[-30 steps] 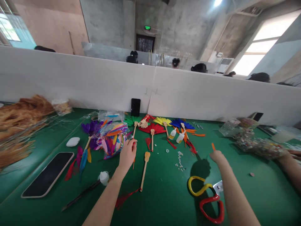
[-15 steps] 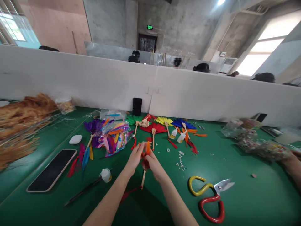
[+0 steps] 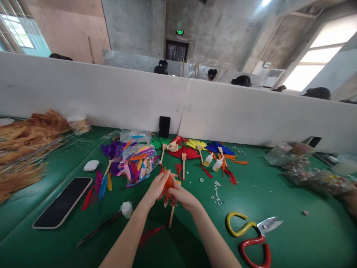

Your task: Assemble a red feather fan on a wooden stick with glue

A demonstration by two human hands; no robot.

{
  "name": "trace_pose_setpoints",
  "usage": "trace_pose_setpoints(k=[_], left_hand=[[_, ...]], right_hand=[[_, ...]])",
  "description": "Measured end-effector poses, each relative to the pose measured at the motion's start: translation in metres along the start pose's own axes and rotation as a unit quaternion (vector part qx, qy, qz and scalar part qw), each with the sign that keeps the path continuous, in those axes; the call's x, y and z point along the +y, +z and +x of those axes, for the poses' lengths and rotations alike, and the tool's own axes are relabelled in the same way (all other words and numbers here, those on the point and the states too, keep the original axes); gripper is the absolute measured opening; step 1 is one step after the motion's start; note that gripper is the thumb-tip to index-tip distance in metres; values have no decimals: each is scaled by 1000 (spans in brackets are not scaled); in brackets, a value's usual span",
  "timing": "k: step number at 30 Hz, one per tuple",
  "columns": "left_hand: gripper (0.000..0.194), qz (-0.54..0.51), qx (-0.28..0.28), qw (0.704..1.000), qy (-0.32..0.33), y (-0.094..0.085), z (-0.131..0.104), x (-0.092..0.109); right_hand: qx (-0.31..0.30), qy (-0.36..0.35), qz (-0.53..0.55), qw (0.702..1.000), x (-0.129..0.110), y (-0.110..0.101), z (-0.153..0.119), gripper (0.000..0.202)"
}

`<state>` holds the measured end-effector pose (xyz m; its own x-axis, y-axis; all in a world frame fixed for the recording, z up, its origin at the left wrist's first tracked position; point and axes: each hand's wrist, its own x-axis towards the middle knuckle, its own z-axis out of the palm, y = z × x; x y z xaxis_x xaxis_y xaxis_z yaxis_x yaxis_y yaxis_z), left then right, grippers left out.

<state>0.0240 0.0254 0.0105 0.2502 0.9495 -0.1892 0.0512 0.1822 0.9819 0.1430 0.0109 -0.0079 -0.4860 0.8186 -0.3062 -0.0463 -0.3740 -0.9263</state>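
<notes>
Low over the middle of the table, my left hand (image 3: 156, 188) and my right hand (image 3: 182, 196) meet around a small orange feather fan (image 3: 168, 183). The fingers of both are closed on its orange feathers, covering much of them. Below my hands sticks out its thin wooden handle (image 3: 171, 217), with a red tassel (image 3: 149, 235) trailing to the lower left. Just beyond lies a red feather fan (image 3: 184, 153) with a woven piece at its base. Green (image 3: 160, 143), yellow (image 3: 196, 143) and blue feather fans (image 3: 223, 147) lie in the same row.
Scissors (image 3: 251, 234) with yellow and red handles lie at right, near scattered white beads (image 3: 216, 193). Two glue bottles (image 3: 213, 162) stand behind. A bag of colored feathers (image 3: 139, 163), phone (image 3: 63, 203), white jar (image 3: 126, 209) and brown fibers (image 3: 33, 130) are left. Another person's arm (image 3: 350, 199) shows far right.
My left hand has come down over the orange feathers, which now lean left and lower between both hands. My right hand has turned flatter. The view has shifted slightly.
</notes>
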Motion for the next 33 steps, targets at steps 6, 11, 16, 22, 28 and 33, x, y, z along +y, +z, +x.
trace_pose_setpoints(k=[6, 11, 16, 22, 28, 33], left_hand=[[48, 17, 44, 998, 44, -8, 7, -5], [38, 208, 202, 919, 266, -14, 9, -9], [55, 425, 71, 822, 372, -7, -1, -6], [68, 512, -10, 775, 369, 8, -8, -5], [72, 540, -4, 758, 367, 5, -6, -8], [69, 549, 23, 753, 362, 2, -2, -13]], right_hand=[[-7, -13, 20, 1000, 4, -2, -14, 44], [26, 3, 26, 999, 10, -14, -16, 53], [13, 0, 67, 998, 10, -30, -15, 52], [-23, 12, 65, 998, 5, -42, -17, 45], [-14, 49, 25, 998, 2, -38, -21, 42], [7, 39, 40, 998, -1, -35, -23, 50]])
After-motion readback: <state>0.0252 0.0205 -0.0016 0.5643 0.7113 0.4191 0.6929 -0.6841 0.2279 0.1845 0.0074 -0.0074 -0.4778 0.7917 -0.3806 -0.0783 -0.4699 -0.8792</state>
